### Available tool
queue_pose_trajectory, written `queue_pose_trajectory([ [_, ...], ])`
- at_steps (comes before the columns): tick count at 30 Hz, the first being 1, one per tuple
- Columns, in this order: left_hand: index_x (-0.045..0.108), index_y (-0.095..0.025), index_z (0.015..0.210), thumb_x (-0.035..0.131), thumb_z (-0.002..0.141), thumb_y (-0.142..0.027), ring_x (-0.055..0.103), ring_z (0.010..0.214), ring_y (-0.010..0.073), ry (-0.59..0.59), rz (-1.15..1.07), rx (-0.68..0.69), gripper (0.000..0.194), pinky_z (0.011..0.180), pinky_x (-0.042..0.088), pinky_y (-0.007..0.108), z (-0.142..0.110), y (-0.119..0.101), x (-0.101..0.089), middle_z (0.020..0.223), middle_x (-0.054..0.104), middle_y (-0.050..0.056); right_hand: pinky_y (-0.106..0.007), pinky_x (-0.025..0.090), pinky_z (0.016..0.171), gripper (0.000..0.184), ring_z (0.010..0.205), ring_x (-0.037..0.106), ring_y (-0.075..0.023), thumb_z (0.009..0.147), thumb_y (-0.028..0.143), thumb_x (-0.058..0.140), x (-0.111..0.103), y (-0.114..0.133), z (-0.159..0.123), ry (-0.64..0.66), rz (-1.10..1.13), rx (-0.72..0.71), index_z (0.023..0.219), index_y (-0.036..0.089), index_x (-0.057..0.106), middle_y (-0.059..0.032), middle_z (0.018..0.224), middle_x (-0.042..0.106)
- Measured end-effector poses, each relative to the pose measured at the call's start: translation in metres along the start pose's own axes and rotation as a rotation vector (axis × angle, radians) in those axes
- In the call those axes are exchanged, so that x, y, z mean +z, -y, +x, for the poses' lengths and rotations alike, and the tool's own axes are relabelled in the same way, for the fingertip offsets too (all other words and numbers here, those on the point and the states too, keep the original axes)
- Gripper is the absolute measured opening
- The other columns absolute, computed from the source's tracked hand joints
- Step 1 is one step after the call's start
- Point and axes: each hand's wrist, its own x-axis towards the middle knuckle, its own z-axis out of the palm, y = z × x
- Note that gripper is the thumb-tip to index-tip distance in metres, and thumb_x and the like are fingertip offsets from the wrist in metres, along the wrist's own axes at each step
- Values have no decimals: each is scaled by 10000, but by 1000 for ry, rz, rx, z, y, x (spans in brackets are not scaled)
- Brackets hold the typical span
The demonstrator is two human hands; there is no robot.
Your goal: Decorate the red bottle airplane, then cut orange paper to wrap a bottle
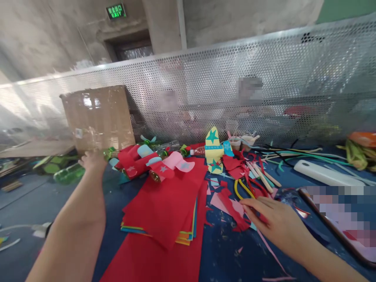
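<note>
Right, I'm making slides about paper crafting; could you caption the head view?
Left hand by a green bottle, right hand at pink and red paper scraps, layered red sheets between them.

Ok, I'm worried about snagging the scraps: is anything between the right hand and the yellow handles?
Nothing visible stands between the right hand and the yellow handles; the fingertips are right by them, though whether they touch is unclear. Red and pink scraps lie close beside, to the left of the fingertips.

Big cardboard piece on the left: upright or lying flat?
Upright: the cardboard stands on its edge in front of the perforated barrier, its broad face toward the camera.
</note>
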Motion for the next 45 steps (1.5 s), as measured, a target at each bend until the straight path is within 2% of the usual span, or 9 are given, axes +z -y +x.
queue_pose_trajectory([
  [2, 341, 46, 1278, 373, 937, -229, 392, 1210, 394, -146, -24, -13, 440, 934, 369, 563, -6, -17, -15, 1316, 372, 281, -260, 505, 536, 305, 598, 672, -154, 946, 258, 374, 0, 2, 0, 3, -3, -10, 854, 192, 658, -38, 714, 715],
  [6, 329, -89, 1341, 406, 929, -355, 321, 1254, 361, -294, -86, 367, 496, 1010, 295, 507, -42, -79, -31, 1354, 348, 187, -286, 538, 613, 275, 689, 692, -179, 937, 246, 383, 0, 2, -2, 24, 6, 23, 896, 194, 650, -55, 796, 732],
  [11, 421, -293, 1310, 621, 793, -489, 410, 1206, 246, -202, -150, 1052, 588, 1007, 341, 361, -155, -167, -8, 1370, 411, 57, -368, 545, 816, 483, 1061, 616, -252, 863, 392, 538, -4, -2, 0, 9, 103, 256, 1287, 184, 440, -139, 1209, 597],
  [13, 393, -240, 1335, 569, 848, -422, 458, 1138, 253, -164, -213, 1386, 549, 965, 382, 380, -200, -191, 2, 1282, 493, 96, -390, 524, 877, 648, 1166, 544, -271, 813, 458, 593, -4, -4, 1, 19, 166, 289, 1351, 188, 352, -162, 1339, 477],
  [15, 410, -213, 1313, 560, 858, -366, 463, 1127, 271, -165, -247, 1481, 503, 931, 406, 393, -231, -207, 8, 1208, 535, 117, -417, 493, 928, 667, 1220, 496, -279, 813, 458, 593, -2, -7, 1, 53, 203, 290, 1369, 203, 328, -158, 1358, 452],
  [23, 367, -198, 1349, 557, 843, -461, 333, 1300, 305, -1, -379, 1256, 601, 1051, 311, 456, -241, -191, 10, 1408, 383, 134, -508, 456, 934, 530, 1125, 571, -308, 872, 405, 494, 14, -39, -4, 65, 128, 243, 1355, 210, 389, -145, 1187, 618],
  [32, 609, -142, 962, 597, 734, -524, 586, 913, 296, 360, -162, 936, 445, 826, 442, 404, -183, -112, 26, 961, 630, 134, -521, 397, 993, 547, 1213, 500, -342, 824, 277, 450, 49, -67, 17, 123, -95, 280, 1341, 111, 388, -198, 1243, 576],
  [40, 560, -138, 1066, 590, 692, -613, 513, 1027, 310, 448, -203, 968, 606, 919, 378, 424, -184, -102, 34, 1085, 570, 143, -521, 386, 988, 602, 1197, 486, -345, 805, 315, 508, 38, -47, 31, 137, -151, 265, 1357, 120, 366, -208, 1275, 520],
  [45, 549, -150, 1045, 562, 751, -566, 499, 1026, 290, 401, -257, 950, 509, 946, 350, 440, -187, -101, 40, 1074, 549, 121, -489, 422, 971, 355, 1134, 533, -287, 868, 267, 458, 16, -11, 18, 55, 27, 156, 1215, 197, 490, -133, 1186, 573],
])
